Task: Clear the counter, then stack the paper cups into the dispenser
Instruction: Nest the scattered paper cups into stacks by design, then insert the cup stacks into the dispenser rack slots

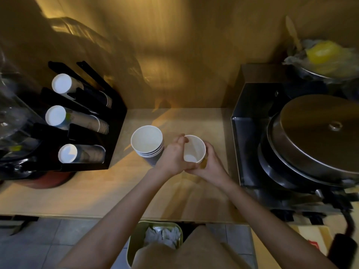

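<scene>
A single white paper cup (194, 147) is held upright above the middle of the wooden counter (77, 195). My left hand (174, 158) grips its left side and my right hand (211, 164) wraps its right side and base. Just left of it a stack of several nested paper cups (147, 141) stands upright on the counter, touching my left wrist. The black cup dispenser (114, 133) sits at the left, with three slanted rows of cups (58, 115) lying in it, white bottoms facing me.
A metal appliance with a big round lidded pot (314, 140) fills the right side. A yellow item wrapped in plastic (320, 53) lies behind it. A bin with white paper waste (161, 237) stands on the floor below the counter edge. A red round object (48, 181) sits beneath the dispenser.
</scene>
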Tool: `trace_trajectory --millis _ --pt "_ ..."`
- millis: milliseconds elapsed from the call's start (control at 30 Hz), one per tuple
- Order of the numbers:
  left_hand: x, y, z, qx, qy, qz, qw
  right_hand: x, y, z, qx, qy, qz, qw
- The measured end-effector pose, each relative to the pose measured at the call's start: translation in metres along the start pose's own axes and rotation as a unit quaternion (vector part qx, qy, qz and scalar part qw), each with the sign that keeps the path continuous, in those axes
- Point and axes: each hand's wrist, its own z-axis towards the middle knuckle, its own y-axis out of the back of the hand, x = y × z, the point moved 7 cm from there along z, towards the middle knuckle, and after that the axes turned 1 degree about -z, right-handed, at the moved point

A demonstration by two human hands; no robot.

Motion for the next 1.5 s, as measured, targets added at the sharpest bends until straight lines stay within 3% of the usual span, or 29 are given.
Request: trace_trajectory --millis 200,333,433,533,667,767,1000,1133,1267,1400,1500 --pt "0.006 -0.003 0.007 -0.019 0.015 -0.003 1.000 -0.013 -0.005 -0.006 0.027 -0.023 0.022 0.999" --pt "0.006 -0.002 0.010 -0.024 0.012 0.001 1.000 -0.034 -0.001 -0.014 -0.015 -0.164 0.144 0.976" --pt "0.007 -0.007 0.010 -0.002 0.021 0.026 0.999 -0.047 -0.016 -0.024 0.011 -0.324 0.310 0.893" --pt "0.008 -0.010 0.007 0.004 0.034 0.041 0.999 -0.046 -0.035 -0.033 0.046 -0.408 0.394 0.823" --pt "0.001 0.001 0.002 -0.036 0.020 0.018 0.999 -0.023 -0.051 -0.037 0.082 -0.422 0.513 0.743" --pt "-0.011 0.024 -0.009 -0.093 -0.008 -0.026 0.995 0.005 -0.044 -0.031 0.057 -0.390 0.571 0.720" --pt "-0.028 0.091 -0.046 -0.205 -0.098 -0.107 0.968 0.089 -0.020 -0.020 0.050 -0.256 0.602 0.755" --pt "-0.010 0.126 -0.067 -0.226 -0.073 -0.187 0.953 0.136 -0.032 -0.018 0.078 -0.170 0.569 0.801" --pt "0.035 0.158 -0.086 -0.245 -0.020 -0.321 0.915 0.173 -0.063 -0.012 0.097 -0.108 0.495 0.857" --pt "0.092 0.188 -0.113 -0.277 0.003 -0.349 0.895 0.200 -0.111 -0.004 0.118 -0.098 0.427 0.891" --pt "0.139 0.205 -0.135 -0.264 0.026 -0.349 0.899 0.216 -0.140 -0.004 0.081 -0.049 0.355 0.930"
